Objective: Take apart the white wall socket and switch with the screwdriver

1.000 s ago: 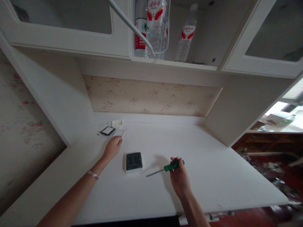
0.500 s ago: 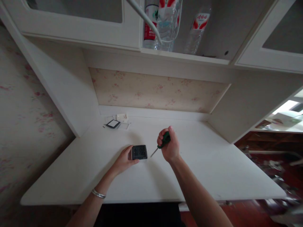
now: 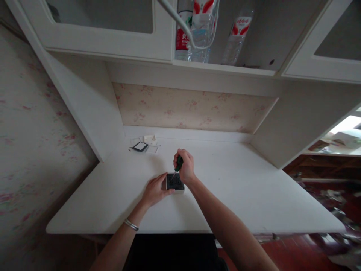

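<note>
A black-faced wall socket (image 3: 177,186) with a pale base lies on the white table in front of me. My left hand (image 3: 156,191) grips it from the left, thumb along the near side and fingers at the far left corner. My right hand (image 3: 186,165) is closed round the green handle of a screwdriver (image 3: 179,163) above the socket. The screwdriver slants down, its tip on or just over the black face; exact contact is too small to tell.
At the back left of the table (image 3: 239,203) lie a black frame (image 3: 140,146), a clear frame (image 3: 152,149) and a small whitish part (image 3: 149,138). Overhead, a cabinet shelf holds plastic bottles (image 3: 238,32), with a pale bent tube (image 3: 180,23) hanging in front.
My right hand has moved left with the screwdriver, bringing its tip from beside the socket to its face. The socket now tilts differently, showing its pale near side. The view has shifted slightly.
</note>
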`<state>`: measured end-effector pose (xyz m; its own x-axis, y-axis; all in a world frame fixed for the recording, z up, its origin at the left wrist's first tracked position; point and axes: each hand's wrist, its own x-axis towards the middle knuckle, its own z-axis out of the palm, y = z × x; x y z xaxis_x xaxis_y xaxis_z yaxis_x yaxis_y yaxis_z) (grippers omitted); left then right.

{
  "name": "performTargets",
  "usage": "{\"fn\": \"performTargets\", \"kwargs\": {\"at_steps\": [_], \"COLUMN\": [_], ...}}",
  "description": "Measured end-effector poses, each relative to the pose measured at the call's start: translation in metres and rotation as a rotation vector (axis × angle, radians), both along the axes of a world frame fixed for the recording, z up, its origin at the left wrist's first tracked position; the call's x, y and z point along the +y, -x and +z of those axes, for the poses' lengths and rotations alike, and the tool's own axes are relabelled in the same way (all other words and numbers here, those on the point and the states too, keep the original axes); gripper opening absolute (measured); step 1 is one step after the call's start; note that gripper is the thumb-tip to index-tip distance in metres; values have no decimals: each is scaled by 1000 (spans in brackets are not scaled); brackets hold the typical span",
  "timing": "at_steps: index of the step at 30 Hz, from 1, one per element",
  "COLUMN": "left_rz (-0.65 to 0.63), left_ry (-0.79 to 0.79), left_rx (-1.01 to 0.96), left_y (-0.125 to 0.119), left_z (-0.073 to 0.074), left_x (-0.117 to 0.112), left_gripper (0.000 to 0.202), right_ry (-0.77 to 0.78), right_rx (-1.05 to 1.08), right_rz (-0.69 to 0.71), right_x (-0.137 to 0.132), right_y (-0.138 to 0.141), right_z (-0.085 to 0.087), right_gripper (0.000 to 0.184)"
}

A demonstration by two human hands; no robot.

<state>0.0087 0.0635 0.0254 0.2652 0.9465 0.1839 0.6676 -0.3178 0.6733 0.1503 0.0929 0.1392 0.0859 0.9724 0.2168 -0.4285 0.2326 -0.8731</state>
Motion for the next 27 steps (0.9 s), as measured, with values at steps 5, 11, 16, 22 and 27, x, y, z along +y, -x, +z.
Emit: {"fn": "performTargets", "kwargs": {"at_steps": [5,11,16,22,27], "left_rz": [-5,10,20,20,23], "left_ry": [-57,-42,-35,-26,-9], "left_rx": [-2,20,12,3,11], "left_y": [1,3,4,2,1], "left_z": [-5,-10,-9,-4,-1], "left_x": [0,0,0,-1,-3], "left_gripper": [70,75,75,73,73], "right_ry": [-26,-60,-51,-60,-66], "right_rx": [-44,-97,-120,-144,-195], "right_rz": [-1,-18,-38,-39,-29], "right_x": [0,1,-1,-4,-5], "right_y": [9,15,14,17,19], "right_z": [-4,-6,-6,-8,-7], "right_gripper": [33,33,34,34,32]}}
